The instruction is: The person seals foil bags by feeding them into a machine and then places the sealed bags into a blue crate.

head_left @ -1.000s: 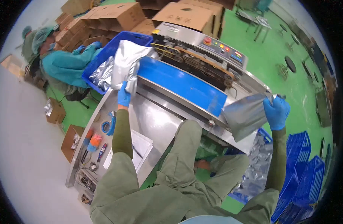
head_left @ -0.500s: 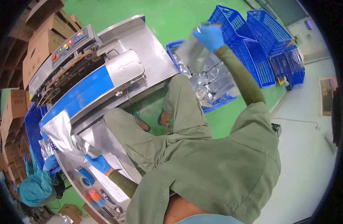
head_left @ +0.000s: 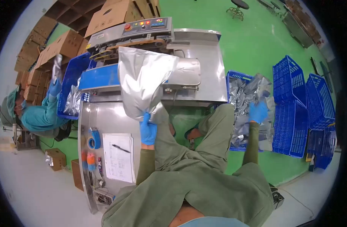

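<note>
Left hand (head_left: 147, 130), blue-gloved, fingers closed tight around the gathered lower end of a large silver foil bag (head_left: 143, 83). Bag stands up from the fist, in front of the sealing machine (head_left: 143, 32) and over the near edge of the steel desk (head_left: 101, 117).

Handling, as a judgement: bag looks light and probably empty or nearly so, since it holds its shape above a one-hand pinch. Foil film is thin, crinkly, slick against a glove, creases easily; not fragile but it flops. Best hold is where the hand has it, bunched at the narrow end, or along a flat edge.

Orientation: long axis runs roughly from the fist up and away toward the machine, wide end farthest from the body, leaning slightly right.

Right hand (head_left: 258, 112), also gloved, reaches down into the blue crate (head_left: 234, 77) of loose foil bags on the green floor (head_left: 256, 45); fingers curl on the heap, but cannot tell whether one is gripped.

On the desk: paper sheet (head_left: 118, 157) with pen, blue tape roll (head_left: 93, 139). A co-worker (head_left: 37, 115) sits at far left.
</note>
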A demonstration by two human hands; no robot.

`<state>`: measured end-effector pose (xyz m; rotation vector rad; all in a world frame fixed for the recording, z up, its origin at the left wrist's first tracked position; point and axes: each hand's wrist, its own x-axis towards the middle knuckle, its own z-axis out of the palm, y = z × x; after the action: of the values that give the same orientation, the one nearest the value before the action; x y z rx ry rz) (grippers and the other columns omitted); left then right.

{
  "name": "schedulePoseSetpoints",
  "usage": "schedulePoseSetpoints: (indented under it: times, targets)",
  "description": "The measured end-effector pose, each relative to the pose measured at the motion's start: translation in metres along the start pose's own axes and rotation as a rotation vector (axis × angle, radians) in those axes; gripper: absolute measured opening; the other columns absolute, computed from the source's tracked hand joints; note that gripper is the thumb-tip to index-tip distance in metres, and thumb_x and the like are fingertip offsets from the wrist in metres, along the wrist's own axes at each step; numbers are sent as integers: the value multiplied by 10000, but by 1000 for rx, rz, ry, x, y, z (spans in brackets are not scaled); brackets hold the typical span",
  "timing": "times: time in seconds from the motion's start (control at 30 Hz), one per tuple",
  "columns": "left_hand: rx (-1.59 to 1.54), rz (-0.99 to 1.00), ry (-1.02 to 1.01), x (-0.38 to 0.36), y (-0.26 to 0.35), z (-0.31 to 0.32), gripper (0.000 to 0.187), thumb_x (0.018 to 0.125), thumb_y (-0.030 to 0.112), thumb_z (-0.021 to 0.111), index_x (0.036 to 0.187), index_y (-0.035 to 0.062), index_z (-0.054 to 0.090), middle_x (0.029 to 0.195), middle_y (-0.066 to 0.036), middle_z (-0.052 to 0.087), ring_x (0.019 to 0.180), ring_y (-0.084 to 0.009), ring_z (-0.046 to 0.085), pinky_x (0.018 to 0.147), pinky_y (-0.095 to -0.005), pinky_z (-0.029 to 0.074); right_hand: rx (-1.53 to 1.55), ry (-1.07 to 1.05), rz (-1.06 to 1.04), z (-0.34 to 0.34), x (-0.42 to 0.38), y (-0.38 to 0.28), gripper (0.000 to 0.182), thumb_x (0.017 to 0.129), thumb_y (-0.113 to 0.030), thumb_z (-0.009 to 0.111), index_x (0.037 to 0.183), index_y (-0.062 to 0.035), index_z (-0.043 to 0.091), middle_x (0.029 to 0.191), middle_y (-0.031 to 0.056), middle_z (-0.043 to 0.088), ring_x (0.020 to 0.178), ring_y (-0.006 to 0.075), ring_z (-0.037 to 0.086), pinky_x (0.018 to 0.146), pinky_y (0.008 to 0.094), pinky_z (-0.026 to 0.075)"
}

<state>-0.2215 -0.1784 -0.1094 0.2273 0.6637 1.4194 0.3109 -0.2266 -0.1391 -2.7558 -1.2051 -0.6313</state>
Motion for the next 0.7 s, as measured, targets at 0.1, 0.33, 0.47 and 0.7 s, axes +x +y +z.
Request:
schedulePoseSetpoints:
  times: [0.1, 0.33, 0.47, 0.7]
  targets:
    - [-74, -83, -92, 19, -47, 30, 419, 918, 39, 537, 1327, 11, 453, 1313, -91, 519, 1187, -225, 508, 1066, -370, 372, 1229, -283, -165, -139, -10, -137, 387, 888, -222, 629, 1194, 4, 556, 1013, 113, 636, 947, 174, 589, 861, 311, 461]
    - [-62, -187, -175, 48, -133, 68, 413, 927, 133, 575, 1309, 16, 475, 1275, -80, 552, 1162, -188, 525, 990, -337, 439, 1501, -301, -12, -138, 35, -276, 361, 910, -320, 543, 869, 28, 626, 665, 206, 587, 648, 249, 609, 629, 384, 446]
    - [775, -484, -254, 26, -79, 93, 261, 914, 202, 607, 1057, -15, 621, 930, -93, 668, 804, -173, 648, 723, -308, 530, 1401, -81, -54, -70, 61, -276, 340, 923, -254, 494, 780, 29, 618, 738, 231, 610, 672, 350, 601, 612, 427, 433]
    - [1104, 640, -187, 138, -20, 144, 320, 870, 298, 640, 791, -11, 667, 669, -65, 620, 641, -100, 536, 603, -267, 443, 1283, -82, -124, -77, 67, -279, 301, 941, -161, 408, 781, 57, 542, 749, 235, 598, 642, 358, 573, 581, 422, 417]
